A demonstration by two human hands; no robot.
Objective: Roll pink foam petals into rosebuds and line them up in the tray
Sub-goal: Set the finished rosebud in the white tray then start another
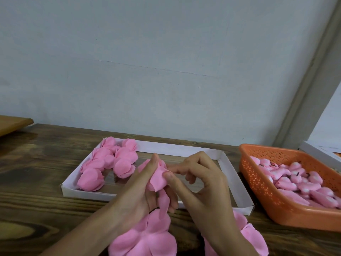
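A half-rolled pink foam rosebud point(158, 179) is held above the white cardboard tray point(231, 171). My left hand point(142, 189) grips it from the left with curled fingers. My right hand point(201, 179) pinches a petal edge against it with the thumb and forefinger. Several finished pink rosebuds point(108, 161) lie in rows in the tray's left part. Flat pink foam petals point(147, 239) lie piled on the table under my wrists, partly hidden by my arms.
An orange perforated basket point(265, 183) holding several small pink-and-white foam cores point(302, 183) stands at the right. A white box corner point(321, 150) shows behind it. The dark wooden table point(36, 178) meets a pale wall. A wooden board point(13, 124) juts in at far left.
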